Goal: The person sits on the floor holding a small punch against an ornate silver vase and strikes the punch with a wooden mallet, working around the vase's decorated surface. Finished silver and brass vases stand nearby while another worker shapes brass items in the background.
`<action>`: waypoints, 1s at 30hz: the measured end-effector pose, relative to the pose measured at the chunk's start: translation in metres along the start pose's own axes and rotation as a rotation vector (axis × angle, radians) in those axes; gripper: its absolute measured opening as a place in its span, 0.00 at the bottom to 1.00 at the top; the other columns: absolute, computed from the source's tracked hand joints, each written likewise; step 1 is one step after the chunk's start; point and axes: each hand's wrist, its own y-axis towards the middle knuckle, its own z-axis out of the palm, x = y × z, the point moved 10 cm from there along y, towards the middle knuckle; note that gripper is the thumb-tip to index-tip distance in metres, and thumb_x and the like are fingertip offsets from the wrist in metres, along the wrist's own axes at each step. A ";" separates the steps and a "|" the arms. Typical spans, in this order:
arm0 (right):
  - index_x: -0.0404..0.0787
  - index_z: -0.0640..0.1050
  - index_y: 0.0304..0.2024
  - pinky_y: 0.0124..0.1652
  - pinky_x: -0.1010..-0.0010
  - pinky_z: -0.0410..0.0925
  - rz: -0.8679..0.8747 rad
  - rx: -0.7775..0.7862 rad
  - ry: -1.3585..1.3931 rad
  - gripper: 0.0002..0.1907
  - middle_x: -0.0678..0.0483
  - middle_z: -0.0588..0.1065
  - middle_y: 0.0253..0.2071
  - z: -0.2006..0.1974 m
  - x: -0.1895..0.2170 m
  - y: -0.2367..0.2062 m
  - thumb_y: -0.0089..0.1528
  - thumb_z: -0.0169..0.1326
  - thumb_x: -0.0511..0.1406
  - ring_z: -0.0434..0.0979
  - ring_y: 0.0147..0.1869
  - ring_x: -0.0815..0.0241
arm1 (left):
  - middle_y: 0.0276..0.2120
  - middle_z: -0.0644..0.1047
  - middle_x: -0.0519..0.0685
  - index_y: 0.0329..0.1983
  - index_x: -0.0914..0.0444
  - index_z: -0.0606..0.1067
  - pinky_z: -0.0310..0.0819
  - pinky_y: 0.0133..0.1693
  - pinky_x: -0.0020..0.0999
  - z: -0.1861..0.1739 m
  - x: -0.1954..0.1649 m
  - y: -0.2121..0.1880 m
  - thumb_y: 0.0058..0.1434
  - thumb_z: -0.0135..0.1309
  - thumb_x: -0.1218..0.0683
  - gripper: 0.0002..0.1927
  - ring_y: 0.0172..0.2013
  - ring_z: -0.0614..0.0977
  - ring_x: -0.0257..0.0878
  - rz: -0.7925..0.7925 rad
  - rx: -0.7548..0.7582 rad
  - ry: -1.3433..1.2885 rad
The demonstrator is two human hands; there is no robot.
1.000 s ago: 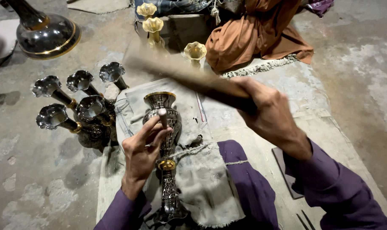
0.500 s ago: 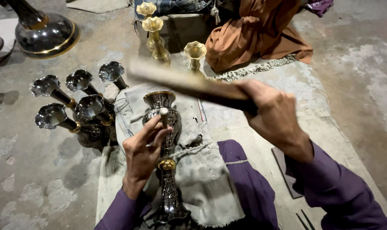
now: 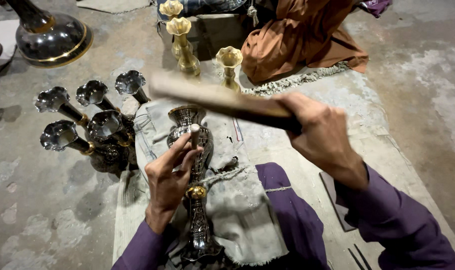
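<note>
Two hands share the job: the left hand (image 3: 170, 182) pinches a punch (image 3: 194, 136) upright on the vase (image 3: 193, 165) lying across the lap cloth (image 3: 237, 210); the right hand (image 3: 320, 137), fist closed, holds the mallet (image 3: 222, 100) raised above the punch head. Best to strike squarely, with the fingers low and the punch steady.

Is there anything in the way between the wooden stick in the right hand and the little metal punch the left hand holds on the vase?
Nothing visible does. The right hand holds the wooden stick raised above the punch, which the left hand pinches against the silver vase. The gap between stick and punch top looks open.
</note>
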 end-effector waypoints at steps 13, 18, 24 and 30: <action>0.44 0.78 0.54 0.20 0.72 0.68 0.000 0.167 0.046 0.18 0.53 0.82 0.39 0.025 -0.001 0.005 0.61 0.55 0.27 0.79 0.28 0.66 | 0.42 0.85 0.51 0.65 0.55 0.72 0.87 0.39 0.30 0.004 0.008 -0.003 0.64 0.61 0.62 0.26 0.43 0.89 0.38 -0.012 0.023 0.065; 0.39 0.76 0.54 0.25 0.66 0.67 0.148 0.247 0.409 0.17 0.49 0.78 0.29 0.039 -0.009 0.000 0.62 0.57 0.28 0.76 0.27 0.56 | 0.45 0.85 0.53 0.66 0.56 0.72 0.87 0.44 0.32 0.002 0.001 -0.003 0.64 0.61 0.63 0.27 0.46 0.88 0.40 0.039 0.008 0.015; 0.41 0.74 0.54 0.24 0.64 0.67 0.145 0.184 0.293 0.21 0.48 0.79 0.31 0.035 -0.004 0.010 0.58 0.55 0.26 0.77 0.26 0.57 | 0.43 0.85 0.51 0.66 0.56 0.72 0.87 0.43 0.31 0.004 0.005 -0.003 0.64 0.60 0.61 0.26 0.44 0.88 0.39 0.027 0.027 0.072; 0.45 0.76 0.55 0.27 0.68 0.70 0.004 0.052 0.112 0.26 0.52 0.83 0.42 0.020 0.013 0.017 0.56 0.51 0.23 0.81 0.34 0.60 | 0.40 0.85 0.50 0.65 0.56 0.73 0.86 0.38 0.31 0.003 0.008 -0.006 0.65 0.61 0.59 0.25 0.42 0.89 0.39 0.010 0.012 0.108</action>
